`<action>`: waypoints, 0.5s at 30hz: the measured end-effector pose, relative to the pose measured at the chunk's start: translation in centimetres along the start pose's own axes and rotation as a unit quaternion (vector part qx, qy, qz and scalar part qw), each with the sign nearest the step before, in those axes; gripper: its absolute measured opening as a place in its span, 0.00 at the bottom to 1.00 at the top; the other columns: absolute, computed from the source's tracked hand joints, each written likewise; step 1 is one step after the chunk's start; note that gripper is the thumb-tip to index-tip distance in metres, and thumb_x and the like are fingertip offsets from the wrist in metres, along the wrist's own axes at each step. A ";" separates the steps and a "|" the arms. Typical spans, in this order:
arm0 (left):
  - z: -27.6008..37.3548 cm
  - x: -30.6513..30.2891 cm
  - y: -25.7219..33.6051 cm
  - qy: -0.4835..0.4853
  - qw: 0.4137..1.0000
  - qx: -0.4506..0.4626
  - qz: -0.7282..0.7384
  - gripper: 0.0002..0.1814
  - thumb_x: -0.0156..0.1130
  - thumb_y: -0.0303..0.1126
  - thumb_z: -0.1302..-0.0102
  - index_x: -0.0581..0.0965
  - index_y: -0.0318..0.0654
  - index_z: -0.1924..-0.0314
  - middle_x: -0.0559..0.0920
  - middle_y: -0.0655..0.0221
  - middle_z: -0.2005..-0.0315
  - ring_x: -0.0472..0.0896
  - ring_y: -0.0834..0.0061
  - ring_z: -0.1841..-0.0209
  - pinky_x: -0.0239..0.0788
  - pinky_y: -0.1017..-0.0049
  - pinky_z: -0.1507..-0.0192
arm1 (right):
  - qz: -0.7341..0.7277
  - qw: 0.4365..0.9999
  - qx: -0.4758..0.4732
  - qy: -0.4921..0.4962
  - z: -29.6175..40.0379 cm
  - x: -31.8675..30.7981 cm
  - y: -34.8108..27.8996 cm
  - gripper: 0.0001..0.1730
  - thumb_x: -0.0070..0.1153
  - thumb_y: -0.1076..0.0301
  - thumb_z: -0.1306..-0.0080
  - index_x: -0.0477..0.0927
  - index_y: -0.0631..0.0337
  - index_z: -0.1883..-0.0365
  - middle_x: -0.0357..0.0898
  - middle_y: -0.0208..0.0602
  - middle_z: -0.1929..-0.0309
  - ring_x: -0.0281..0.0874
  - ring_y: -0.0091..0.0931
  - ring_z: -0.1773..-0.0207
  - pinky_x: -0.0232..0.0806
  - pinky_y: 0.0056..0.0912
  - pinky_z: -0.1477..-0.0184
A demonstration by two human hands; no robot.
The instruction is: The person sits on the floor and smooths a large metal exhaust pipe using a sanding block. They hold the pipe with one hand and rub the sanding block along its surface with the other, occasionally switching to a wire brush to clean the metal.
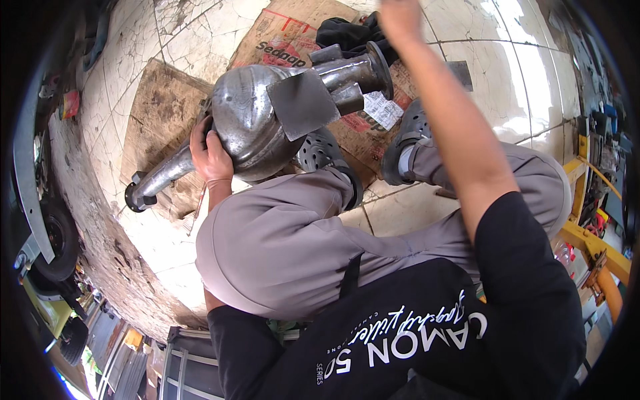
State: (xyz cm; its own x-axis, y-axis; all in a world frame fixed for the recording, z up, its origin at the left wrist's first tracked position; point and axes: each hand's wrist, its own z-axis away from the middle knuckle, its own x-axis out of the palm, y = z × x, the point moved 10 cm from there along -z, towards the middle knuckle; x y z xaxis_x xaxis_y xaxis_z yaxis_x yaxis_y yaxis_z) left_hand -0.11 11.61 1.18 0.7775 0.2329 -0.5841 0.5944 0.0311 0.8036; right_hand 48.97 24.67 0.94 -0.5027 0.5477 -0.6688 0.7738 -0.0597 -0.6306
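A bare steel axle housing [245, 115] lies slantwise on the floor before me, its bulbous middle between two tubes. My left hand [212, 155] grips it where the bulge meets the left-hand tube. That tube ends in a small flange [132, 197]; a wider round flange [379, 70] closes off the right end. A square metal plate [303, 104] sits against the side of the housing facing me; how it is fixed I cannot tell. My right hand [401, 20] is raised beyond the right flange, blurred and cut by the picture's top edge, so its fingers are hidden.
Stained cardboard sheets [162, 105] lie beneath the housing on cracked tiles. Behind the right flange is a black cloth [345, 37]. A small metal plate [460, 75] rests beyond my right forearm. A yellow metal frame [597, 252] stands at right, a wheel [57, 240] at left.
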 end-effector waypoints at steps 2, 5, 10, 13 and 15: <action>1.1 -2.3 -1.0 0.011 1.000 -0.011 -0.017 0.20 0.49 0.33 0.35 0.79 0.33 0.49 0.80 0.55 0.48 0.76 0.56 0.44 0.63 0.64 0.38 | -0.006 0.986 0.136 -0.093 2.2 0.6 2.6 0.29 0.53 0.49 0.35 0.80 0.72 0.53 0.82 0.61 0.57 0.80 0.51 0.51 0.69 0.47 0.49; 0.5 -1.0 -0.9 0.001 1.000 0.011 -0.003 0.20 0.48 0.32 0.35 0.78 0.30 0.48 0.81 0.56 0.49 0.76 0.62 0.45 0.63 0.67 0.38 | 0.079 0.941 0.294 -0.144 6.0 2.0 14.2 0.43 0.61 0.41 0.39 0.74 0.75 0.42 0.77 0.63 0.44 0.77 0.49 0.43 0.68 0.42 0.43; 1.0 -1.5 -1.7 -0.006 0.999 -0.015 0.033 0.20 0.49 0.31 0.36 0.78 0.31 0.48 0.79 0.54 0.46 0.75 0.57 0.42 0.61 0.64 0.36 | -0.007 0.841 0.462 -0.280 11.6 7.6 17.0 0.49 0.68 0.38 0.46 0.74 0.77 0.41 0.80 0.60 0.47 0.80 0.43 0.46 0.68 0.40 0.43; 0.6 -0.9 -1.0 -0.017 1.000 -0.011 0.020 0.20 0.49 0.32 0.36 0.78 0.31 0.48 0.79 0.54 0.46 0.75 0.57 0.42 0.61 0.64 0.36 | 0.054 0.917 0.321 -0.232 8.2 7.2 15.9 0.41 0.66 0.42 0.45 0.80 0.73 0.47 0.83 0.55 0.52 0.82 0.40 0.50 0.69 0.37 0.45; 0.8 -1.5 -0.7 -0.014 1.000 -0.022 -0.004 0.20 0.49 0.32 0.35 0.79 0.32 0.48 0.79 0.54 0.46 0.75 0.57 0.42 0.61 0.64 0.36 | -0.051 0.947 0.278 -0.153 5.7 5.8 11.7 0.32 0.61 0.46 0.43 0.84 0.70 0.56 0.85 0.50 0.56 0.82 0.38 0.50 0.68 0.35 0.44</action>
State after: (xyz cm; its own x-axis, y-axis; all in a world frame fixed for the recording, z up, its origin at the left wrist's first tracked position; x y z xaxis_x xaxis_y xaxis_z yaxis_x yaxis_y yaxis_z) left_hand -1.56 10.44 1.40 0.7782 0.2048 -0.5937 0.5922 0.0757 0.8023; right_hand 52.88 22.41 -12.59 -0.7179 0.3118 -0.6224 0.4350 -0.4970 -0.7509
